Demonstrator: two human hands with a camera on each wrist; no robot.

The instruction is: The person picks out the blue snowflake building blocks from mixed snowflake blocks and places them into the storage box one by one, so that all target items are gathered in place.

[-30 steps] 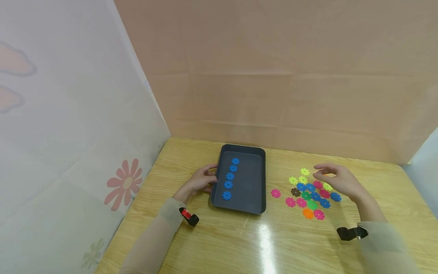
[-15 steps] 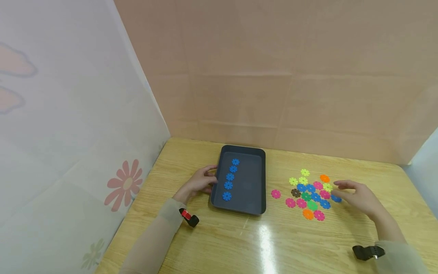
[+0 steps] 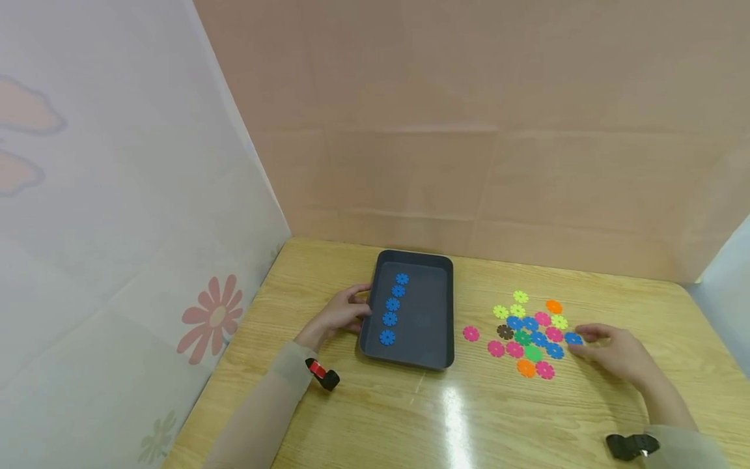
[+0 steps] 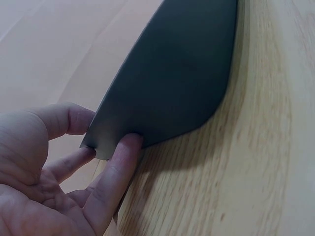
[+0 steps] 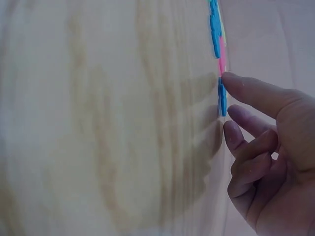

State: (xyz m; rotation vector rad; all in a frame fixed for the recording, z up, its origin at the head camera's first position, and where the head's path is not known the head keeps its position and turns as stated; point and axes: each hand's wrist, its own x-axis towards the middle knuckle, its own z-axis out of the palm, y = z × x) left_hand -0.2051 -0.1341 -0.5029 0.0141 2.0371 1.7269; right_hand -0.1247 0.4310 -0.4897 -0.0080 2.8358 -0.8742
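In the head view my left hand (image 3: pixel 342 311) is at the left side of a dark grey tray (image 3: pixel 433 312). The left wrist view has its fingertips and thumb holding the tray's edge and outer wall (image 4: pixel 172 73). Five-like discs aside, several blue notched plastic discs (image 3: pixel 392 304) lie in a column inside the tray. My right hand (image 3: pixel 615 355) is beside a blue notched disc (image 3: pixel 573 339) at the right of a loose spread. Its thumb and index finger are at opposite edges of that disc (image 5: pixel 222 96); whether they press on it I cannot tell.
Left of my right hand lie more notched discs: pink (image 3: pixel 471 333), yellow (image 3: pixel 520 296), orange (image 3: pixel 554 307), brown (image 3: pixel 505 332), green (image 3: pixel 533 354) and blue. A wooden table (image 3: pixel 375 417) carries everything. Covered walls stand behind and at the left.
My right hand has moved right and toward me, from above the orange and yellow discs down to the outermost blue disc. My left hand and the tray have stayed in place.
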